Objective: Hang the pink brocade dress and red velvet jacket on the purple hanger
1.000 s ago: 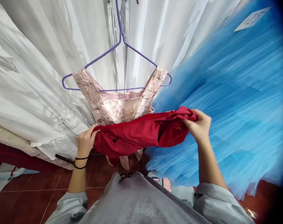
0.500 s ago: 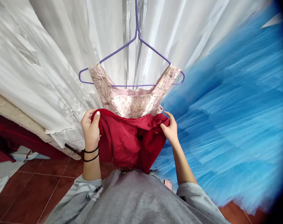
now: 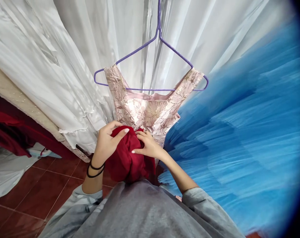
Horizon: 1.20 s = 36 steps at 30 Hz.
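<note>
Red tiles: I see the glossy red-brown tiled floor (image 3: 28, 195) low at the far left, with a dark red cloth heap (image 3: 8, 132) lying above it at the edge.
White drapes: long white satin gowns (image 3: 65, 66) hang across the left and top of my view.
Left hand: my left hand (image 3: 106, 143), two black bands at the wrist, is clenched on the upper left of the crimson fabric bundle (image 3: 126, 158), thumb laid over its top.
Crimson bundle: it sits gathered between both hands, just in front of my grey sweater (image 3: 140, 211) and just below the hanging dress.
Right hand: my right hand (image 3: 148, 147) pinches the bundle's right fold, fingers flat on the cloth, close to the left hand.
Pink dress: the pink floral brocade dress (image 3: 150, 110) hangs on the purple wire hanger (image 3: 152, 66), its bodice just behind my knuckles.
Blue tulle: the bright blue tulle skirt (image 3: 239, 132) fills the right side.
Step in hand: I judge this as folding or bunching the red cloth into a compact wad.
Next move: I'd say it calls for a firm two-handed hold, keeping loose ends clear of the brocade.
</note>
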Each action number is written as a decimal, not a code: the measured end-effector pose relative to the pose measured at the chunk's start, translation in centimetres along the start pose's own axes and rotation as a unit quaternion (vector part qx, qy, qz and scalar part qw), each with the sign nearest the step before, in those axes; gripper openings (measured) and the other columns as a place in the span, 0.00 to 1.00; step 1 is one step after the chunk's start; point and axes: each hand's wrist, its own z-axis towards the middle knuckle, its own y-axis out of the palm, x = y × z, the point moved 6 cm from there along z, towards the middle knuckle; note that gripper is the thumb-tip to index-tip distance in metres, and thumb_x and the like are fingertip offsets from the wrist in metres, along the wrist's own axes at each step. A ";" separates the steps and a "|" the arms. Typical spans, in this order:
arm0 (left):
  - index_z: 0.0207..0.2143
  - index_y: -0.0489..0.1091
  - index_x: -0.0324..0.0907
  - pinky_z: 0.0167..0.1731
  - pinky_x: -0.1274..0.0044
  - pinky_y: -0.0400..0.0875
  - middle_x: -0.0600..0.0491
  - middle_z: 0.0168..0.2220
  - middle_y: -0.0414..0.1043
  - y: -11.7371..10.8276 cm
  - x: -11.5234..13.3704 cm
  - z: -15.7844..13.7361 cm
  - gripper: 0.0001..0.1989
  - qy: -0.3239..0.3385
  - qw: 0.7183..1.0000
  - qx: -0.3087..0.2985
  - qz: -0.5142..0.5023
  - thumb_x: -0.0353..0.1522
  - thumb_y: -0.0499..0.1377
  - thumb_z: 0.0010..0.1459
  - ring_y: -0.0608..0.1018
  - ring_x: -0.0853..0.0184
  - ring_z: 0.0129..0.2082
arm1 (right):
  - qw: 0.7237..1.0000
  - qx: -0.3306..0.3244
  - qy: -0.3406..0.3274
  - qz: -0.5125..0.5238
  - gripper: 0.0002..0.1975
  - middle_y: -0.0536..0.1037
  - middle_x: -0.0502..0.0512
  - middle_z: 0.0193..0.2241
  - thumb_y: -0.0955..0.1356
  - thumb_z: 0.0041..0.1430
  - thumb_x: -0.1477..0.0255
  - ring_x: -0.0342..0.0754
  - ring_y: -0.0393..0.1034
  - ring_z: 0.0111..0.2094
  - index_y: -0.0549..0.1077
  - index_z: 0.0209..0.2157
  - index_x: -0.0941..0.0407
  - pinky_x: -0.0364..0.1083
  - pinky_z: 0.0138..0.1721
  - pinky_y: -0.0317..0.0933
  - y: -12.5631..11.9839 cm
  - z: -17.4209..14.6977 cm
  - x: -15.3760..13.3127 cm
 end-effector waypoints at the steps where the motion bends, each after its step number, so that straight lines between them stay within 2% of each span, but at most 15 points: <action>1: 0.30 0.73 0.41 0.26 0.79 0.68 0.53 0.27 0.74 -0.7 -0.2 -0.2 0.16 -0.021 0.999 -0.015 -0.023 0.45 0.66 0.53 0.74 0.68 0.25 | 0.999 -0.022 -0.011 -0.021 0.36 0.65 0.62 0.62 0.74 0.52 0.51 0.62 0.59 0.55 0.71 0.57 0.57 0.61 0.59 0.56 0.1 0.3 -0.6; 5: 0.31 0.73 0.39 0.19 0.80 0.66 0.51 0.24 0.74 -2.1 -1.5 -1.4 0.24 -0.142 0.973 -0.117 -0.138 0.52 0.68 0.48 0.73 0.69 0.20 | 0.988 -0.049 -0.056 -0.132 0.47 0.62 0.68 0.64 0.73 0.51 0.49 0.67 0.56 0.57 0.61 0.66 0.57 0.65 0.57 0.55 0.4 2.4 -3.4; 7: 0.31 0.72 0.40 0.18 0.80 0.67 0.51 0.25 0.75 -2.9 -1.9 -1.7 0.26 -0.183 0.958 -0.117 -0.189 0.53 0.69 0.45 0.74 0.69 0.19 | 0.980 -0.033 -0.119 -0.155 0.45 0.58 0.70 0.66 0.76 0.48 0.55 0.70 0.51 0.61 0.65 0.64 0.60 0.66 0.59 0.50 0.7 4.4 -5.6; 9: 0.29 0.71 0.40 0.18 0.81 0.68 0.51 0.24 0.75 -4.4 -2.2 -1.5 0.26 -0.196 0.954 -0.062 -0.217 0.52 0.70 0.44 0.75 0.68 0.20 | 0.974 -0.071 -0.184 -0.114 0.36 0.63 0.71 0.63 0.78 0.46 0.64 0.67 0.55 0.61 0.72 0.56 0.62 0.63 0.60 0.52 1.7 6.9 -7.7; 12: 0.29 0.71 0.40 0.22 0.77 0.75 0.50 0.25 0.76 -8.1 -2.4 -1.2 0.25 -0.177 0.956 0.068 -0.225 0.52 0.70 0.44 0.80 0.62 0.26 | 0.939 -0.249 -0.230 0.053 0.15 0.79 0.61 0.40 0.76 0.48 0.72 0.53 0.70 0.44 0.76 0.38 0.65 0.48 0.50 0.63 3.5 10.7 -10.1; 15: 0.37 0.75 0.43 0.34 0.69 0.81 0.49 0.33 0.79 -12.2 -1.6 -1.8 0.25 -0.096 0.961 0.155 -0.206 0.52 0.69 0.46 0.82 0.56 0.39 | 0.894 -0.313 -0.263 0.182 0.10 0.77 0.50 0.29 0.74 0.47 0.76 0.44 0.69 0.34 0.74 0.31 0.65 0.41 0.41 0.63 2.4 13.9 -12.4; 18: 0.53 0.74 0.46 0.42 0.68 0.81 0.47 0.44 0.79 -14.5 -0.5 -3.1 0.38 -0.013 0.971 0.135 -0.195 0.55 0.69 0.42 0.80 0.52 0.49 | 0.891 -0.273 -0.308 0.191 0.09 0.76 0.49 0.30 0.72 0.46 0.80 0.42 0.67 0.34 0.73 0.33 0.65 0.39 0.40 0.61 -0.4 16.2 -14.3; 21: 0.68 0.56 0.55 0.43 0.72 0.81 0.50 0.52 0.75 -15.1 0.2 -4.1 0.57 0.015 0.982 0.085 -0.166 0.48 0.75 0.36 0.79 0.56 0.50 | 0.910 -0.198 -0.336 0.138 0.09 0.77 0.51 0.33 0.66 0.51 0.82 0.43 0.68 0.37 0.75 0.36 0.65 0.40 0.42 0.60 -3.3 18.0 -15.8; 23: 0.71 0.43 0.60 0.43 0.76 0.79 0.52 0.53 0.74 -15.2 0.3 -4.0 0.63 0.020 0.988 0.084 -0.132 0.38 0.76 0.39 0.80 0.63 0.48 | 0.925 -0.148 -0.340 0.086 0.13 0.77 0.53 0.34 0.62 0.52 0.85 0.44 0.69 0.39 0.75 0.37 0.65 0.41 0.43 0.60 -4.7 19.4 -16.5; 26: 0.72 0.39 0.55 0.45 0.78 0.77 0.51 0.52 0.75 -16.1 -0.5 -2.9 0.59 0.015 0.987 0.138 -0.079 0.34 0.72 0.47 0.80 0.67 0.46 | 0.946 -0.068 -0.313 0.050 0.15 0.77 0.54 0.34 0.60 0.50 0.89 0.43 0.68 0.39 0.74 0.35 0.65 0.42 0.43 0.60 -6.7 22.2 -17.2; 28: 0.69 0.52 0.46 0.44 0.78 0.76 0.49 0.46 0.77 -17.4 -1.6 -1.7 0.46 0.019 0.977 0.211 -0.032 0.36 0.69 0.51 0.80 0.67 0.44 | 0.960 -0.016 -0.269 0.076 0.11 0.75 0.54 0.32 0.62 0.52 0.88 0.42 0.67 0.36 0.73 0.34 0.66 0.41 0.41 0.61 -8.3 24.0 -17.2; 29: 0.63 0.62 0.41 0.43 0.78 0.75 0.49 0.42 0.77 -18.3 -2.2 -1.0 0.36 0.023 0.969 0.244 0.000 0.37 0.67 0.53 0.79 0.67 0.41 | 0.966 -0.021 -0.241 0.093 0.09 0.75 0.53 0.31 0.64 0.52 0.86 0.42 0.67 0.34 0.73 0.35 0.66 0.41 0.40 0.62 -8.7 24.8 -17.1; 31: 0.47 0.73 0.37 0.38 0.79 0.72 0.51 0.34 0.77 -20.0 -3.6 0.5 0.19 0.030 0.955 0.287 0.068 0.39 0.61 0.57 0.78 0.68 0.35 | 0.966 -0.151 -0.187 0.099 0.09 0.75 0.51 0.28 0.70 0.51 0.81 0.41 0.67 0.31 0.74 0.37 0.67 0.42 0.37 0.64 -8.4 26.0 -17.0; 34: 0.35 0.73 0.38 0.31 0.79 0.66 0.54 0.28 0.73 -22.5 -5.3 2.7 0.13 0.022 0.937 0.313 0.153 0.40 0.57 0.59 0.72 0.69 0.28 | 0.898 -0.418 -0.128 0.051 0.25 0.78 0.52 0.29 0.79 0.41 0.70 0.44 0.72 0.33 0.76 0.41 0.68 0.45 0.39 0.69 -7.3 26.1 -17.0; 36: 0.32 0.71 0.39 0.29 0.78 0.62 0.55 0.26 0.69 -24.0 -5.6 3.5 0.13 0.017 0.917 0.342 0.202 0.40 0.57 0.59 0.69 0.69 0.26 | 0.887 -0.445 -0.125 0.010 0.29 0.79 0.54 0.31 0.80 0.39 0.68 0.46 0.74 0.35 0.76 0.42 0.68 0.47 0.41 0.69 -7.9 27.3 -17.6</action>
